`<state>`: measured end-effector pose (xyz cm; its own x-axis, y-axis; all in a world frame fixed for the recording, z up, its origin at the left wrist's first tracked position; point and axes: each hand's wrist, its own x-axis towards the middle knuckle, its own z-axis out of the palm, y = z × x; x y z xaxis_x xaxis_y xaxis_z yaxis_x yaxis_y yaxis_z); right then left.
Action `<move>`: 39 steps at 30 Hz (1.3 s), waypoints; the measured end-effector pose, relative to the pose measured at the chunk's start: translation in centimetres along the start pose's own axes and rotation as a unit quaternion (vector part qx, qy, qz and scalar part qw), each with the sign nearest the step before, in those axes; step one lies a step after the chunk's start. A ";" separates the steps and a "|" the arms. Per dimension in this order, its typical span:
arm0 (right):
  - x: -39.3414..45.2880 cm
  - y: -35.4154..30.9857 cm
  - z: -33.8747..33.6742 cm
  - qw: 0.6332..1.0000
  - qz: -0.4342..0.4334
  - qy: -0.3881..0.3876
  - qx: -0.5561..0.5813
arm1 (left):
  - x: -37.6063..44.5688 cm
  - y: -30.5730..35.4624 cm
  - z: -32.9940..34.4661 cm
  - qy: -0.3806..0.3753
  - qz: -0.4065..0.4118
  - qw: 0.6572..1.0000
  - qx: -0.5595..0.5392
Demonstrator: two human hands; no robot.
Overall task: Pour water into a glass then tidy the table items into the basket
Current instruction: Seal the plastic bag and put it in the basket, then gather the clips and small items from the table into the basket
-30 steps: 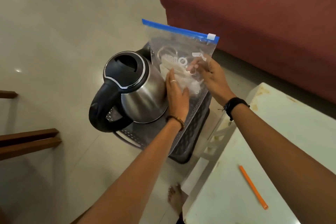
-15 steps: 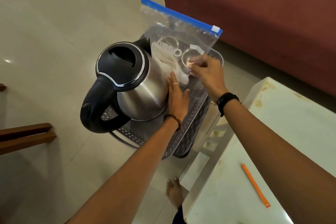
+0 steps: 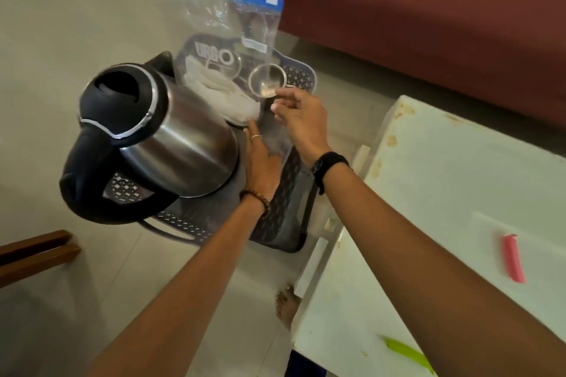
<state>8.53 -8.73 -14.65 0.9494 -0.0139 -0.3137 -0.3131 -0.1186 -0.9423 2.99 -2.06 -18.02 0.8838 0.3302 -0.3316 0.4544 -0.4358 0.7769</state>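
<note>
1. The left hand (image 3: 262, 159) lies flat with straight fingers in the basket (image 3: 298, 73), pressed against the right side of the kettle (image 3: 159, 135) and touching the bottom of the zip bag (image 3: 220, 49).
2. The right hand (image 3: 301, 119) hovers just right of the bag with fingers loosely curled, its fingertips at the rim of a small glass (image 3: 267, 80); whether it actually pinches the glass cannot be told.
3. The kettle is steel with a black lid and handle and leans left. The bag is clear with a blue zip strip, printed "URGO", standing at the far end of the dark perforated basket on the floor.
4. The bag's white contents are blurred; the basket's floor is mostly covered.
5. On the white bench (image 3: 444, 180) at right lie a pink piece (image 3: 513, 257) and a green piece (image 3: 407, 352), the latter cut off by the right forearm.
</note>
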 end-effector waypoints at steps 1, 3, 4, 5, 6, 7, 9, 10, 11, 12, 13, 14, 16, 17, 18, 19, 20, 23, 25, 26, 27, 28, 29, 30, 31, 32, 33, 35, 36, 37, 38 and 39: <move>-0.7 0.2 -0.8 1.000 0.003 0.006 0.015 | -0.5 0.4 0.1 0.018 0.004 1.000 -0.017; -2.8 1.0 -3.0 0.999 0.004 0.025 0.043 | -2.2 1.5 0.8 0.070 0.043 0.996 -0.024; -4.0 1.5 -4.3 0.998 0.006 0.035 0.059 | -3.5 2.1 1.3 0.095 0.081 0.992 -0.012; -5.4 2.0 -5.8 0.996 0.010 0.044 0.078 | -4.9 2.6 1.9 0.110 0.124 0.986 0.002; -6.7 2.5 -7.1 0.994 0.018 0.050 0.098 | -6.4 2.9 2.6 0.112 0.162 0.980 0.011; -8.2 3.1 -8.8 0.992 0.029 0.059 0.110 | -8.2 3.1 3.6 0.097 0.187 0.978 0.010; -11.2 4.6 -12.5 0.990 0.059 0.081 0.100 | -12.0 3.3 6.2 0.032 0.199 0.979 0.013; -12.7 5.5 -14.5 0.990 0.073 0.090 0.086 | -14.1 3.0 7.5 -0.009 0.196 0.980 0.022; -14.1 6.5 -16.3 0.989 0.087 0.095 0.071 | -16.0 2.5 8.8 -0.045 0.196 0.979 0.030; -15.8 7.6 -18.4 0.988 0.101 0.102 0.054 | -18.1 1.9 10.2 -0.075 0.197 0.977 0.036; -17.4 8.8 -20.4 0.987 0.116 0.108 0.037 | -19.9 1.3 11.5 -0.099 0.195 0.975 0.048; -19.0 10.0 -22.3 0.985 0.132 0.113 0.020 | -21.7 0.7 12.8 -0.122 0.188 0.972 0.069; -21.9 12.5 -25.9 0.980 0.163 0.117 -0.021 | -24.0 -0.5 14.9 -0.157 0.171 0.965 0.125; -23.4 13.6 -27.6 0.976 0.178 0.119 -0.045 | -24.8 -0.9 15.8 -0.171 0.169 0.957 0.161; -24.7 14.7 -29.1 0.972 0.190 0.119 -0.069 | -25.2 -1.3 16.5 -0.184 0.177 0.944 0.208; -26.0 15.6 -30.5 0.968 0.199 0.119 -0.092 | -25.5 -1.7 17.1 -0.196 0.192 0.925 0.261; -27.2 16.4 -31.7 0.966 0.204 0.119 -0.110 | -25.5 -2.1 17.5 -0.209 0.206 0.901 0.318; -29.6 18.4 -33.9 0.955 0.211 0.121 -0.169 | -24.4 -2.9 17.9 -0.219 0.236 0.837 0.443; -30.7 19.6 -34.9 0.942 0.212 0.123 -0.228 | -23.7 -3.0 18.0 -0.213 0.253 0.803 0.495; -31.0 20.1 -35.0 0.935 0.213 0.118 -0.259 | -23.4 -3.1 18.0 -0.202 0.262 0.795 0.509; -31.2 20.3 -35.0 0.928 0.214 0.106 -0.287 | -23.0 -3.2 17.8 -0.186 0.271 0.795 0.510; -31.4 20.8 -35.3 0.923 0.219 0.094 -0.303 | -22.8 -3.2 18.0 -0.176 0.283 0.795 0.508; -31.7 21.0 -35.5 0.918 0.226 0.078 -0.317 | -22.6 -3.3 18.2 -0.163 0.294 0.792 0.510; -31.6 21.2 -35.3 0.914 0.222 0.060 -0.334 | -22.3 -3.4 18.0 -0.145 0.301 0.789 0.516; -31.6 21.3 -35.2 0.909 0.217 0.044 -0.354 | -22.0 -3.3 18.0 -0.130 0.311 0.781 0.526; -31.7 21.5 -35.2 0.905 0.209 0.039 -0.368 | -21.8 -3.2 18.2 -0.122 0.322 0.769 0.538; -31.8 21.6 -35.2 0.903 0.204 0.038 -0.375 | -21.6 -3.1 18.4 -0.119 0.333 0.758 0.548; -31.5 21.8 -35.1 0.904 0.199 0.029 -0.377 | -21.1 -2.8 18.6 -0.122 0.358 0.742 0.553; -31.3 21.8 -35.0 0.905 0.200 0.023 -0.375 | -20.8 -2.9 18.7 -0.129 0.366 0.741 0.548; -31.0 21.7 -34.8 0.908 0.204 0.024 -0.367 | -20.5 -2.9 18.7 -0.129 0.378 0.742 0.538; -30.7 21.4 -34.7 0.915 0.209 0.037 -0.344 | -20.2 -3.0 18.8 -0.127 0.387 0.750 0.521; -30.2 20.9 -34.4 0.925 0.219 0.063 -0.303 | -20.1 -2.9 18.7 -0.130 0.384 0.771 0.491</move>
<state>-25.86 -44.89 -20.86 0.7425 -0.3040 -0.5969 -0.6334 -0.6086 -0.4780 -14.04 -23.13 -23.63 0.8692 -0.4639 -0.1712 -0.4609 -0.8855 0.0593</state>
